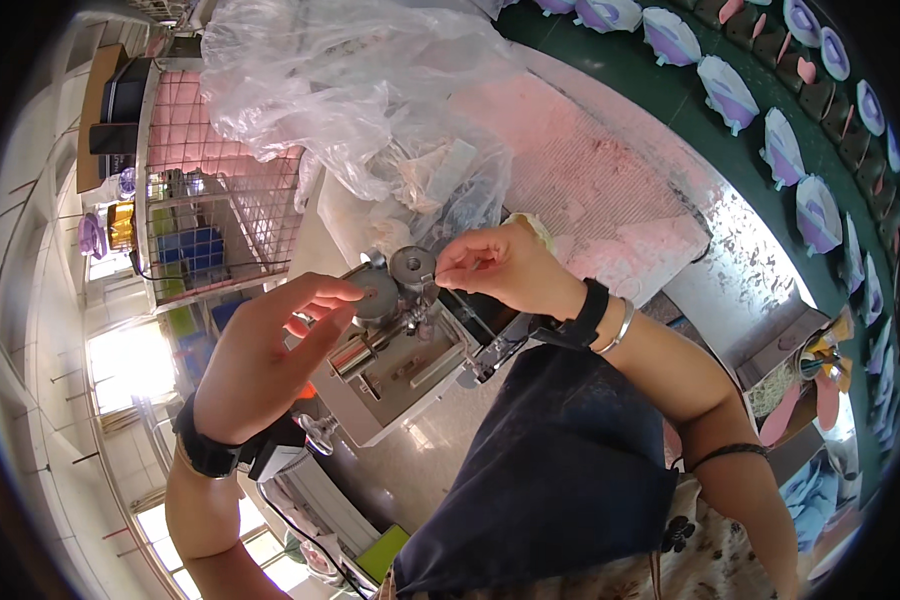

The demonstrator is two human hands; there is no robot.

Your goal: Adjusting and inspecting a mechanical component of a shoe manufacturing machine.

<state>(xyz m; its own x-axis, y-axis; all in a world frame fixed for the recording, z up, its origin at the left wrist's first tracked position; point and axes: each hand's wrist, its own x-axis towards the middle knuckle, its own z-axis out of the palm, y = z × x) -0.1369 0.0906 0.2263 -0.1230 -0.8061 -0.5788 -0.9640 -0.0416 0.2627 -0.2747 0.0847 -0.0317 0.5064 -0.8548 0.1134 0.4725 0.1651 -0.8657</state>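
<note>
Both hands meet over the top of a grey sewing machine (410, 365). My left hand (270, 355) rests its fingertips on one of the round metal discs (377, 293) on the machine's top, fingers loosely curled, gripping nothing that I can see. My right hand (500, 265) hovers just beside the second disc (413, 265), thumb and forefinger pinched together; whether a thread sits between them I cannot tell, it is too fine to make out. The machine's lower body is hidden behind my left wrist and a dark cloth (560, 480) draped across my lap and right forearm. Beyond the machine lies a crumpled clear plastic bag (350, 80), its contents blurred. A pink ribbed sheet (590, 180) covers the table behind it. To the left stands a wire mesh rack (220, 220). Along the upper right rim runs a row of purple and white pieces (780, 150), partly cut off by the picture's edge.
</note>
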